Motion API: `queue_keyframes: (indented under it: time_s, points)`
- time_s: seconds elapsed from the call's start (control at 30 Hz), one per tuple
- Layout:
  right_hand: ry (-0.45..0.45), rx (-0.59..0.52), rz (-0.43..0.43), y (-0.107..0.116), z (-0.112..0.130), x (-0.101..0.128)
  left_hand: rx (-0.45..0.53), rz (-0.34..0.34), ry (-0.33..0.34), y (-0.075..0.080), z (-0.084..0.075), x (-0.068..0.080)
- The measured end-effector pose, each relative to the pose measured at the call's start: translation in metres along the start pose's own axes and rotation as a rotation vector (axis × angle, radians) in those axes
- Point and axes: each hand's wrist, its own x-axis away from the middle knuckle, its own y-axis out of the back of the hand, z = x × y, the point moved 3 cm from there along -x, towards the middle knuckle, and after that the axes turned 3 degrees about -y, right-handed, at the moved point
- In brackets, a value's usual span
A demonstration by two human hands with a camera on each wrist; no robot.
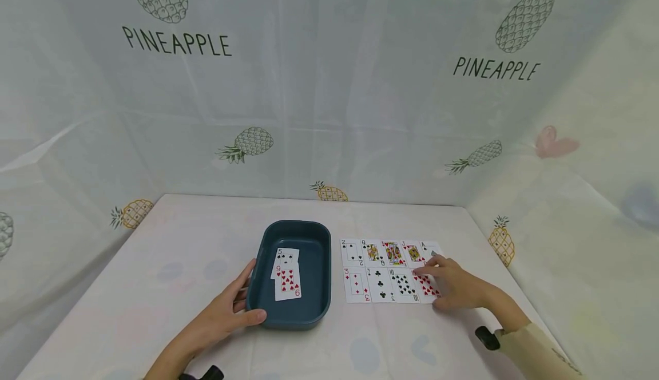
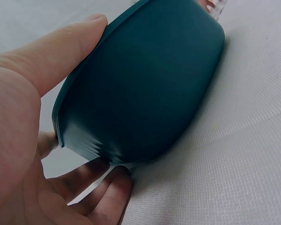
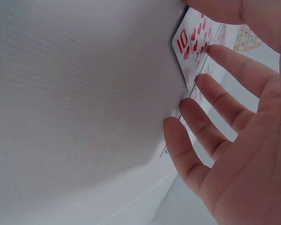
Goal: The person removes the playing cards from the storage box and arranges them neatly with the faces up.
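Observation:
A dark blue tray (image 1: 319, 232) sits in the middle of the table with two cards (image 1: 286, 277) face up inside, a five of spades and a nine of hearts. My left hand (image 1: 226, 310) grips the tray's near left corner, thumb over the rim and fingers along the outer wall. The left wrist view shows the left hand (image 2: 18, 117) wrapped round the tray (image 2: 145, 79). Right of the tray lie two rows of face-up cards (image 1: 391, 253). My right hand (image 1: 455, 285) rests with fairly straight fingers on the ten of hearts (image 1: 423, 284) at the near row's right end. The right wrist view shows the right hand (image 3: 243, 140) with fingertips at the edge of the ten of hearts (image 3: 189, 47).
A pale cloth (image 1: 154, 277) covers the table. Curtains printed with pineapples (image 1: 329, 82) close in the back and both sides. Black wrist straps (image 1: 486, 337) show at the bottom of the head view.

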Motion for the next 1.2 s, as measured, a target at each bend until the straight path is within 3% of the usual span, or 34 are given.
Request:
queue_keyframes:
  time_s: [0.6, 1.2]
  points:
    - [0.024, 0.015, -0.03, -0.0012, -0.0027, 0.0001, 0.018, 0.002, -0.005, 0.0008, 0.0022, -0.0004]
    - [-0.004, -0.01, 0.001, -0.0041, -0.0034, -0.0011, -0.008, -0.003, -0.002, 0.0007, 0.0046, -0.002]
